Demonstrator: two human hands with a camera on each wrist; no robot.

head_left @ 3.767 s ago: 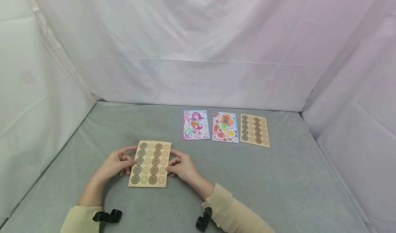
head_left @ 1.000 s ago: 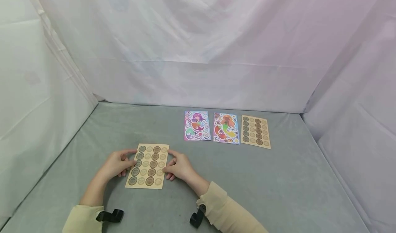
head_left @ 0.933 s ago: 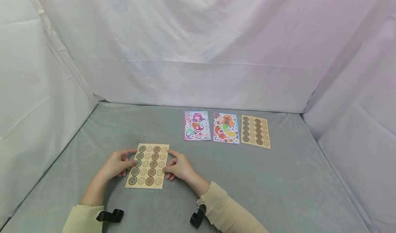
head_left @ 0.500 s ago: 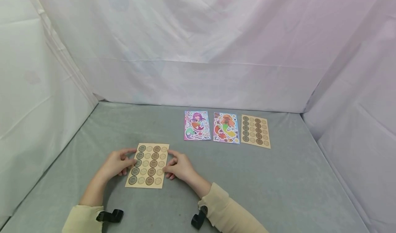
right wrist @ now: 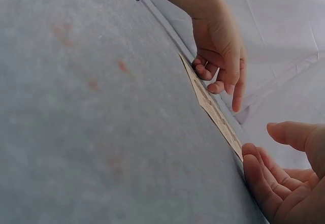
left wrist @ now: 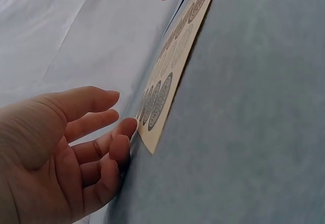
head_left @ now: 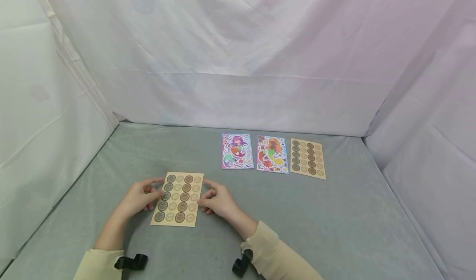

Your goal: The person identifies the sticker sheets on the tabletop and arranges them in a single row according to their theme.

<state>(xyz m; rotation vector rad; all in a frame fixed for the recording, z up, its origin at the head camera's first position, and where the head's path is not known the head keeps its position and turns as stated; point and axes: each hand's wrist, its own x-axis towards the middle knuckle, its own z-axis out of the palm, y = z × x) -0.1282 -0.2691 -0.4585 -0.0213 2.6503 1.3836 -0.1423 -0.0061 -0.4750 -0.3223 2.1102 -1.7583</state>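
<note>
A tan sheet of round stickers (head_left: 177, 199) lies on the grey cloth, between the two hands. Its columns alternate dark and pale circles. At its left edge, my left hand (head_left: 138, 197) rests with loosely bent fingers. The left wrist view shows that hand (left wrist: 66, 153) with its thumb apart from the paper and a fingertip by the edge. Beside the right edge is my right hand (head_left: 220, 199). In the right wrist view, the right hand's (right wrist: 289, 178) thumb stands off the sheet (right wrist: 216, 113), while its fingertips are by the paper's end.
Farther back lie two colourful mermaid sticker sheets (head_left: 237, 151) and another tan sheet of round stickers (head_left: 308, 158), side by side in a row. White cloth walls (head_left: 238, 65) enclose the table (head_left: 334, 222) at the back and sides. Each sleeve bears a black wrist camera mount (head_left: 132, 262).
Since the oldest frame, the tan sheet has shifted slightly left, both hands staying beside it. Over the last half second, my right hand has moved a little to the right; the sheet has stayed put.
</note>
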